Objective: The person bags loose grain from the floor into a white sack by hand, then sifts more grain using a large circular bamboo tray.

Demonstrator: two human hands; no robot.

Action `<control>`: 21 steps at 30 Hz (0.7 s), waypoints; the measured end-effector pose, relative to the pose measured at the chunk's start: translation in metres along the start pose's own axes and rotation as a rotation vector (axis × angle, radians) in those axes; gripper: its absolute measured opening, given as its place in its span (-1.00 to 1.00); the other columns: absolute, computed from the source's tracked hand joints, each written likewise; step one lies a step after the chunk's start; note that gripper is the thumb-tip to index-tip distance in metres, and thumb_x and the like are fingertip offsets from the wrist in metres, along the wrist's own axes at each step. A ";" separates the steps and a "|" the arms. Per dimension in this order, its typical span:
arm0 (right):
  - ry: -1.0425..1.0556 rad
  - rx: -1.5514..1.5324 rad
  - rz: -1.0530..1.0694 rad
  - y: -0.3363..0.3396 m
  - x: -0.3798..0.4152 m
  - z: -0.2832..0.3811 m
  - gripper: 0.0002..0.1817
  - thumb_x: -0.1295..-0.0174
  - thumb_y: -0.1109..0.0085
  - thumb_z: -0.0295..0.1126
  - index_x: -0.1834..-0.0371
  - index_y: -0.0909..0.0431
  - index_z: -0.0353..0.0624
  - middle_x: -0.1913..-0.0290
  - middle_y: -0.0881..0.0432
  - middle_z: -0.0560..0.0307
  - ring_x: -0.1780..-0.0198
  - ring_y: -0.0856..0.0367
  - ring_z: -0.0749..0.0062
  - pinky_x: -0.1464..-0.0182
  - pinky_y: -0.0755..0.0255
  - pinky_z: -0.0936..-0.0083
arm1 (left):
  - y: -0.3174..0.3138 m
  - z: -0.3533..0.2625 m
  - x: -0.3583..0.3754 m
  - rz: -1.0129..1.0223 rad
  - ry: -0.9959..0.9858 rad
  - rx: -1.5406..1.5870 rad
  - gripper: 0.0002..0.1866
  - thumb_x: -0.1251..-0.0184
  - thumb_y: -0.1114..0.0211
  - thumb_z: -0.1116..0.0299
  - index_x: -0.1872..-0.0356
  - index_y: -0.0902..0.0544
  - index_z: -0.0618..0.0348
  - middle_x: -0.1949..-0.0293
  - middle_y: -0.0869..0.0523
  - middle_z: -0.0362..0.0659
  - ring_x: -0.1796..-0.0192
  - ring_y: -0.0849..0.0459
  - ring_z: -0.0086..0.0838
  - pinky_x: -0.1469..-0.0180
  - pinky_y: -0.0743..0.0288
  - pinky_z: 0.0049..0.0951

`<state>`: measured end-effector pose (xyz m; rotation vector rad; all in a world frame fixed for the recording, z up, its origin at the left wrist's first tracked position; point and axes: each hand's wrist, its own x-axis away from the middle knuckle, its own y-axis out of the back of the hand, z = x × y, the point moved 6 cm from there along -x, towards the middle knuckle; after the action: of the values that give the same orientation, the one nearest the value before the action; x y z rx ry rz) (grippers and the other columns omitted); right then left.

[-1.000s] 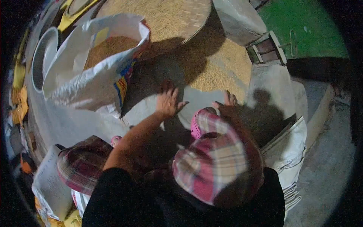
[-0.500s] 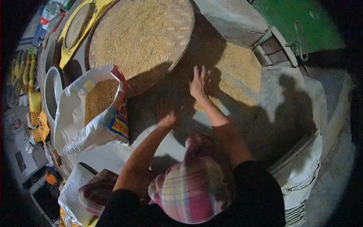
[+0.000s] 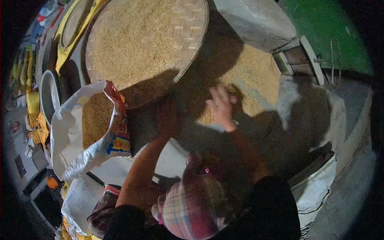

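Note:
My right hand, fingers spread, is low over loose golden grain on the floor. My left hand is in dark shadow just below the rim of a round woven bamboo tray; its blurred fingers are hard to make out. A wide layer of similar grain covers the tray. To the left of my left hand stands an open white woven sack, with darker-looking grain inside.
Plaid cloth lies between my forearms. A metal basin stands behind the sack. At the upper right are a wooden-framed opening and a green surface. Folded white sacks lie at lower right.
My right hand has come lower and nearer, its fingers spread over the grain. My left hand has moved up and left into the tray's shadow. The view has shifted slightly.

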<state>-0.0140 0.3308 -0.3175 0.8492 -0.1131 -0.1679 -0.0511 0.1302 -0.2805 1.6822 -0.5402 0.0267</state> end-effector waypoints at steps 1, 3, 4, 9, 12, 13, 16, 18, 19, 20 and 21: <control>-0.212 -0.102 -0.073 0.019 0.012 -0.040 -0.54 -0.13 0.00 -0.15 -0.11 -0.35 -0.04 -0.16 -0.28 -0.08 -0.18 -0.22 0.06 -0.19 -0.02 0.14 | -0.015 0.011 -0.003 -0.029 -0.044 -0.044 -0.30 -0.06 -0.16 0.04 -0.17 -0.23 0.26 -0.17 -0.23 0.19 -0.23 -0.19 0.02 -0.21 -0.09 -0.08; -0.003 0.330 -0.304 0.064 0.032 -0.117 -0.58 -0.17 0.05 -0.18 -0.07 -0.37 -0.12 -0.08 -0.35 -0.12 -0.10 -0.31 0.00 -0.13 -0.15 0.15 | -0.008 0.002 -0.016 -0.062 -0.092 -0.086 -0.29 -0.05 -0.17 0.04 -0.17 -0.23 0.27 -0.15 -0.26 0.20 -0.21 -0.22 0.02 -0.21 -0.12 -0.11; -0.100 0.447 -0.312 0.076 0.043 -0.139 -0.59 -0.17 0.05 -0.19 -0.05 -0.39 -0.15 -0.06 -0.38 -0.13 -0.08 -0.32 -0.03 -0.13 -0.17 0.17 | 0.016 -0.009 -0.024 0.046 0.085 0.131 -0.31 -0.06 -0.18 0.06 -0.16 -0.24 0.27 -0.13 -0.28 0.21 -0.18 -0.26 0.03 -0.20 -0.13 -0.09; -0.233 0.178 -0.337 0.041 0.028 -0.147 -0.64 -0.15 -0.01 -0.24 0.06 -0.46 -0.22 0.01 -0.45 -0.11 -0.04 -0.37 0.01 -0.09 -0.22 0.22 | 0.012 -0.027 -0.044 -0.138 -0.172 0.410 -0.36 -0.10 -0.17 0.11 -0.16 -0.25 0.28 -0.09 -0.34 0.22 -0.10 -0.34 0.09 -0.15 -0.16 -0.06; -0.315 -0.389 -0.139 -0.015 -0.005 -0.071 -0.66 -0.11 -0.04 -0.21 0.11 -0.47 -0.17 0.07 -0.47 -0.11 0.01 -0.39 0.04 -0.09 -0.22 0.27 | -0.001 -0.055 -0.030 -0.259 -0.228 0.164 -0.38 -0.12 -0.15 0.15 -0.17 -0.24 0.26 -0.08 -0.34 0.19 -0.12 -0.31 0.07 -0.16 -0.15 -0.11; -0.215 -0.288 -0.128 -0.020 -0.010 -0.039 -0.66 -0.09 -0.06 -0.22 0.13 -0.47 -0.18 0.12 -0.49 -0.12 0.04 -0.41 0.05 -0.06 -0.24 0.30 | -0.044 -0.048 -0.028 -0.198 -0.215 0.144 -0.40 -0.11 -0.15 0.17 -0.16 -0.25 0.26 -0.08 -0.35 0.18 -0.13 -0.29 0.05 -0.18 -0.13 -0.14; -0.360 -0.722 -0.134 -0.096 0.022 -0.024 -0.62 -0.06 -0.11 -0.33 0.04 -0.41 -0.24 0.02 -0.44 -0.07 -0.06 -0.33 0.07 -0.14 -0.13 0.28 | -0.095 -0.038 -0.019 -0.083 -0.145 0.278 -0.46 -0.17 -0.06 0.21 -0.18 -0.24 0.15 -0.10 -0.35 0.13 -0.14 -0.31 -0.02 -0.18 -0.17 -0.24; -0.507 -0.675 -0.066 -0.096 0.039 -0.006 -0.51 -0.13 -0.06 -0.26 -0.11 -0.32 -0.27 -0.11 -0.38 -0.02 -0.15 -0.27 0.10 -0.22 -0.05 0.29 | -0.085 -0.044 -0.015 -0.022 -0.086 0.433 -0.50 -0.24 0.02 0.22 -0.22 -0.23 0.06 -0.14 -0.34 0.10 -0.13 -0.35 -0.09 -0.16 -0.21 -0.31; -0.502 -0.671 -0.061 -0.099 0.037 -0.007 -0.51 -0.13 -0.06 -0.26 -0.11 -0.32 -0.27 -0.11 -0.38 -0.02 -0.15 -0.27 0.10 -0.22 -0.05 0.29 | -0.062 -0.051 -0.017 0.068 0.063 0.429 -0.50 -0.24 0.01 0.22 -0.21 -0.24 0.06 -0.10 -0.39 0.08 -0.10 -0.39 -0.07 -0.12 -0.25 -0.32; -0.367 -1.152 -0.080 -0.104 0.029 -0.001 -0.49 -0.17 0.01 -0.21 -0.14 -0.29 -0.26 -0.15 -0.34 0.01 -0.20 -0.23 0.17 -0.24 -0.03 0.33 | -0.065 -0.045 -0.013 -0.093 0.104 0.412 -0.54 -0.23 -0.02 0.23 -0.15 -0.31 0.14 0.00 -0.48 0.03 0.01 -0.46 -0.13 -0.04 -0.31 -0.35; -0.285 -1.384 -0.094 -0.103 0.030 0.000 -0.48 -0.20 0.04 -0.19 -0.16 -0.27 -0.26 -0.17 -0.32 0.03 -0.22 -0.21 0.21 -0.25 -0.02 0.35 | -0.067 -0.040 -0.008 -0.253 0.146 0.393 -0.57 -0.22 -0.05 0.24 -0.09 -0.38 0.22 0.10 -0.56 -0.01 0.12 -0.54 -0.18 0.04 -0.37 -0.39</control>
<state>0.0049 0.2583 -0.3944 -0.5548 -0.1851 -0.3872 -0.0223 0.1763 -0.3377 2.1032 -0.2157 0.0753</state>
